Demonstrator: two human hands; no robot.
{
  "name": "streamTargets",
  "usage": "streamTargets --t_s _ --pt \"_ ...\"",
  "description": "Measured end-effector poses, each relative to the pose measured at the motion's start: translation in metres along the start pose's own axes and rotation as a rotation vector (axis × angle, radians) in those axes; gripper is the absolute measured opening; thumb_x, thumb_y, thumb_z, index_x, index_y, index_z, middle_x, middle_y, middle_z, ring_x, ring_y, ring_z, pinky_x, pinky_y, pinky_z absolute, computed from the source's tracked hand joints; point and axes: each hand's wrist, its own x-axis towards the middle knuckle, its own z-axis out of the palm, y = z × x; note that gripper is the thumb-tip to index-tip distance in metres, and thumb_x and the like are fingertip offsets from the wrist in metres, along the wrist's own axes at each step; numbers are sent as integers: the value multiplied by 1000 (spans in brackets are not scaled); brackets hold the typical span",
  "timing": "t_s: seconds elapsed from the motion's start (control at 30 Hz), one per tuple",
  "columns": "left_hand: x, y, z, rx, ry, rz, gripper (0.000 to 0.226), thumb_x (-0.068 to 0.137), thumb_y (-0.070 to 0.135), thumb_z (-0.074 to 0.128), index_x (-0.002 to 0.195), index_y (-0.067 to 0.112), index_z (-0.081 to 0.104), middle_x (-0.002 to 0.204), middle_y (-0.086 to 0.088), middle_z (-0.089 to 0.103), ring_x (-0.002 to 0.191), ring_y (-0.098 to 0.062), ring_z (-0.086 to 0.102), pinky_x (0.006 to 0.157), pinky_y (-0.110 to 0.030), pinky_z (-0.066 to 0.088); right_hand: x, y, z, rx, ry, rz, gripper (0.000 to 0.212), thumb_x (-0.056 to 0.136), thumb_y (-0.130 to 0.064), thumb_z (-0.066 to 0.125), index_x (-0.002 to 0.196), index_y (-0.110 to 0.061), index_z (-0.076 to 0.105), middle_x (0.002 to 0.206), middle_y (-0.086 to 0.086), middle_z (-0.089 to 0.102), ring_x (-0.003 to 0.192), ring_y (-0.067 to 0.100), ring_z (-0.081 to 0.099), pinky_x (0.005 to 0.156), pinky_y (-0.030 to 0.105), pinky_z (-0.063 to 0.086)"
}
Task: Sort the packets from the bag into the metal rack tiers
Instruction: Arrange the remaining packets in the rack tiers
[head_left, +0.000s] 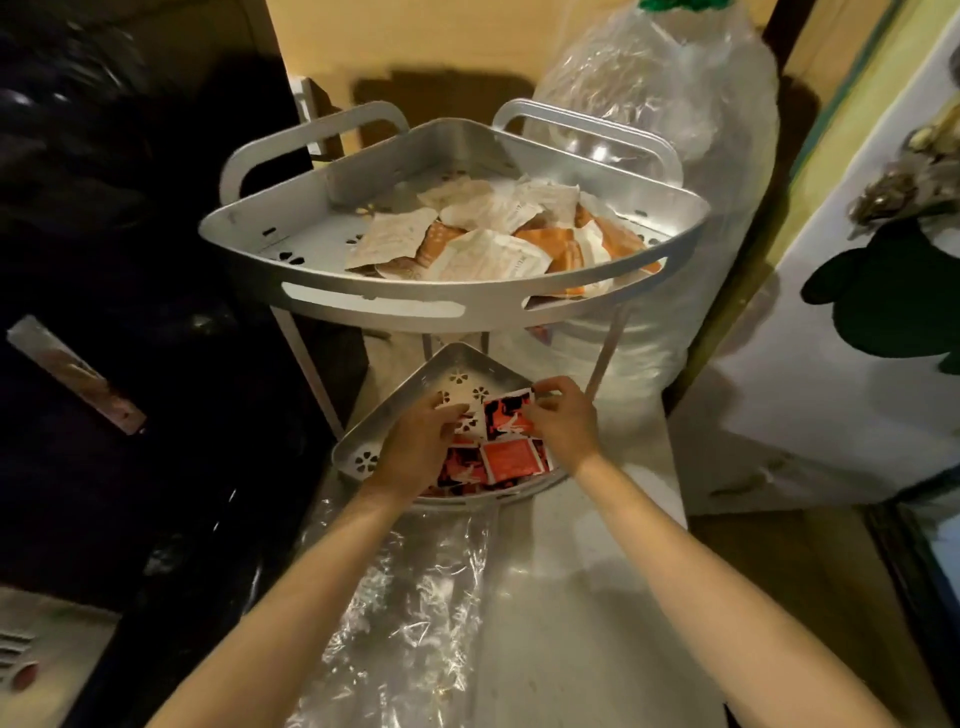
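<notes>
Both hands are down in the lower tier of the silver corner-shaped metal rack (374, 306): the left hand (415, 441) and right hand (563, 421) each pinch an edge of one red-and-black square packet (509, 413), held just above a handful of like packets (493, 462), five or so visible. The upper tier holds a heap of white and orange packets (498, 234), roughly a dozen, uncountable where they overlap. A flattened clear plastic bag (405, 613) lies on the counter, seemingly emptied, so sorting looks nearly done.
</notes>
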Motion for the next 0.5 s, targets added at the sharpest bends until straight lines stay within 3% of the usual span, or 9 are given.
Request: streamTargets --t_s 0.07,0.1,0.27,0.4,0.5 --pt "1 -8 2 -1 -39 -36 32 95 14 44 124 11 57 131 -9 53 118 -25 52 92 -23 39 2 -3 13 -14 4 5 23 85 -16 61 106 -18 52 95 -3 60 92 17 60 77 14 49" --pt "2 -11 3 15 -60 -48 32 96 16 43 124 12 57 130 -9 53 119 -26 50 94 -26 39 2 -4 19 -3 -5 7 26 86 -13 60 110 -13 51 98 1 59 94 18 60 73 14 49" --pt "3 -17 5 82 -181 -66 38 96 28 38 131 20 50 133 -4 50 124 -22 42 99 -30 30 6 -2 31 -340 -23 -98 27 88 -18 56 114 -10 53 109 8 60 99 23 60 85 36 52" --pt "3 -14 4 174 -285 -83 49 98 36 29 144 20 27 155 -3 20 143 -20 12 115 -37 9 7 0 24 -714 -104 -216 30 88 -22 53 113 -6 55 119 11 56 114 28 44 98 37 39" --pt "5 -9 1 110 -267 -102 50 96 39 35 143 21 31 152 -3 27 140 -22 23 114 -43 22 4 -2 17 -686 -203 -254 49 88 -12 51 135 -10 39 137 9 45 127 27 34 104 35 32"
